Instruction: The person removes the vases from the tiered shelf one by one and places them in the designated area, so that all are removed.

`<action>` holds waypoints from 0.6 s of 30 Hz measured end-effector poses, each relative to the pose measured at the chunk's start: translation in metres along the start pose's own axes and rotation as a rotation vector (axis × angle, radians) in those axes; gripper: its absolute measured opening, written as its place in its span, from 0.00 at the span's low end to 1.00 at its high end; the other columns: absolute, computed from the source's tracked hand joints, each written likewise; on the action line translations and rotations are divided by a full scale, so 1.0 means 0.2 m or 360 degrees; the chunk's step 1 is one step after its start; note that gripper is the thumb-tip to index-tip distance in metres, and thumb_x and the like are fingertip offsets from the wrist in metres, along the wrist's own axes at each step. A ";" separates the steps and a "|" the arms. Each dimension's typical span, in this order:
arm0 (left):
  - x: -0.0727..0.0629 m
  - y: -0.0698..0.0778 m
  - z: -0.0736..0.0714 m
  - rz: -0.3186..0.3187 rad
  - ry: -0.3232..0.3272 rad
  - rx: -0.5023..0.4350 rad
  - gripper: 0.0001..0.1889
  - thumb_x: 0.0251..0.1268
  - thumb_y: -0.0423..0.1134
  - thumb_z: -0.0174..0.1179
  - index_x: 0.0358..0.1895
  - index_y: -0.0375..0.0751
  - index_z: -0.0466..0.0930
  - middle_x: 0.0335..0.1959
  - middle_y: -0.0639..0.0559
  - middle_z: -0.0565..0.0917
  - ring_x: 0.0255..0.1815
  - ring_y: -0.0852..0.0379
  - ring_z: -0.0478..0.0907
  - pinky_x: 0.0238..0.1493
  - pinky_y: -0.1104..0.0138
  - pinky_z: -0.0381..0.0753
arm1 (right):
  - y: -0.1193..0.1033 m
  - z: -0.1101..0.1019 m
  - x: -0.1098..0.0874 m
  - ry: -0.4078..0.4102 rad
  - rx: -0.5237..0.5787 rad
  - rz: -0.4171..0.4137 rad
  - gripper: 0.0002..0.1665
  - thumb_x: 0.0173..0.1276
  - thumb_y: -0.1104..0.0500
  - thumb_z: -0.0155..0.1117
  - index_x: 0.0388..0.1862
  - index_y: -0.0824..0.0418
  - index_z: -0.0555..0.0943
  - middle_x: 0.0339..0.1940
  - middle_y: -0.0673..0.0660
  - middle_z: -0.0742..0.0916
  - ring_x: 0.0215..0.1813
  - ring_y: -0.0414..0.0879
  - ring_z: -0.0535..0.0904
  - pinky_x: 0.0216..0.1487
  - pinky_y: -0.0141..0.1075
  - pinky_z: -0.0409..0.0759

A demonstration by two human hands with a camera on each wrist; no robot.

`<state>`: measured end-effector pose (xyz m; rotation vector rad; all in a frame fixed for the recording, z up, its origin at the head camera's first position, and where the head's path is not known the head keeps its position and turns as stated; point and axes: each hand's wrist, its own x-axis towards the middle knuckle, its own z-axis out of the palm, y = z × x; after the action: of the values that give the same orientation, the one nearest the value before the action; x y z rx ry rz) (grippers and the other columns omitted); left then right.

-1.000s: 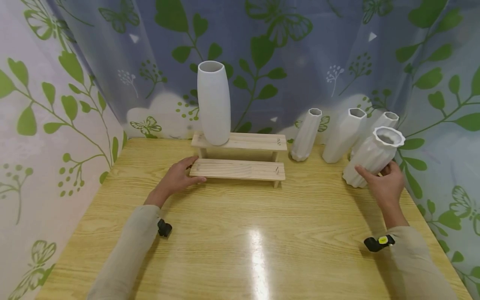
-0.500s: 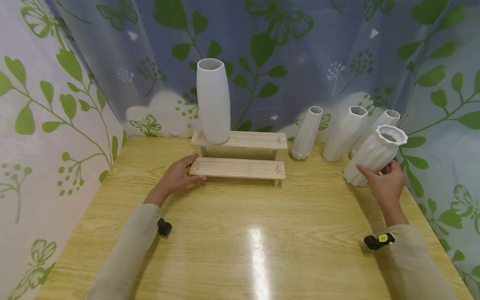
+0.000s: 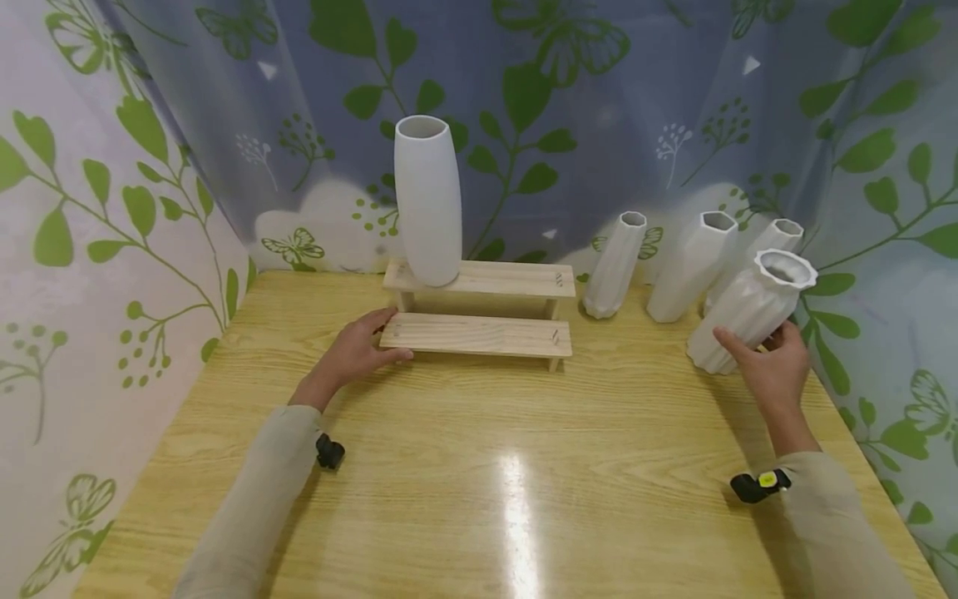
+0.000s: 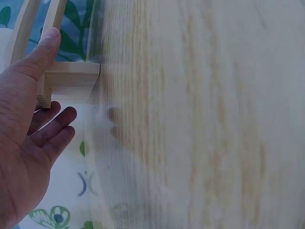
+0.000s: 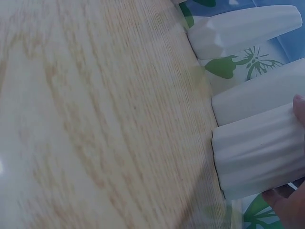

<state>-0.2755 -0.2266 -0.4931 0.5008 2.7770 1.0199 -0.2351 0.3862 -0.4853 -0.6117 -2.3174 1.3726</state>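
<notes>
A two-step wooden shelf stand [image 3: 479,335] sits toward the back of the table. My left hand [image 3: 358,351] holds the left end of its lower step, thumb at the front edge and index finger at the back corner. In the left wrist view the thumb lies along the step, while the other fingers [image 4: 59,126] extend past its end. On the upper step stands a tall smooth white vase [image 3: 428,204]. At the right, my right hand [image 3: 774,370] grips a ribbed white vase [image 3: 737,320] with a scalloped rim, thumb on the near side, fingers behind. Its base is at the tabletop.
A slim white vase [image 3: 614,270] stands right of the stand. Beside it is a faceted white vase [image 3: 687,270]. Another white vase [image 3: 782,237] is partly hidden behind the ribbed one. Patterned curtains [image 3: 599,125] border the wood-grain table [image 3: 479,466] at the back and sides.
</notes>
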 end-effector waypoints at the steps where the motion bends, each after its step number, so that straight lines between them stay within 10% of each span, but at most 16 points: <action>1: 0.00 0.00 0.00 0.0002 0.0002 0.0003 0.53 0.63 0.62 0.69 0.82 0.38 0.54 0.80 0.36 0.60 0.75 0.35 0.66 0.71 0.41 0.67 | 0.00 0.00 0.00 -0.0005 0.0001 0.0006 0.47 0.59 0.45 0.80 0.74 0.52 0.71 0.62 0.49 0.79 0.62 0.42 0.76 0.56 0.29 0.75; 12: 0.00 -0.01 0.01 0.0007 -0.0002 0.0004 0.53 0.62 0.62 0.69 0.81 0.36 0.54 0.80 0.35 0.60 0.74 0.34 0.66 0.71 0.41 0.68 | -0.02 -0.02 -0.03 -0.0063 -0.0032 0.0046 0.50 0.62 0.39 0.76 0.80 0.46 0.65 0.75 0.54 0.74 0.73 0.49 0.71 0.70 0.40 0.74; 18: 0.00 0.00 0.00 0.0014 0.0009 0.0002 0.53 0.62 0.62 0.69 0.81 0.36 0.55 0.79 0.35 0.61 0.74 0.35 0.66 0.71 0.41 0.69 | -0.03 -0.06 -0.06 -0.0077 -0.0039 0.0050 0.51 0.63 0.39 0.75 0.81 0.47 0.63 0.76 0.54 0.72 0.73 0.48 0.71 0.62 0.31 0.76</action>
<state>-0.2757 -0.2272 -0.4938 0.5118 2.7832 1.0233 -0.2196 0.3862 -0.4746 -0.6319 -2.3753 1.3898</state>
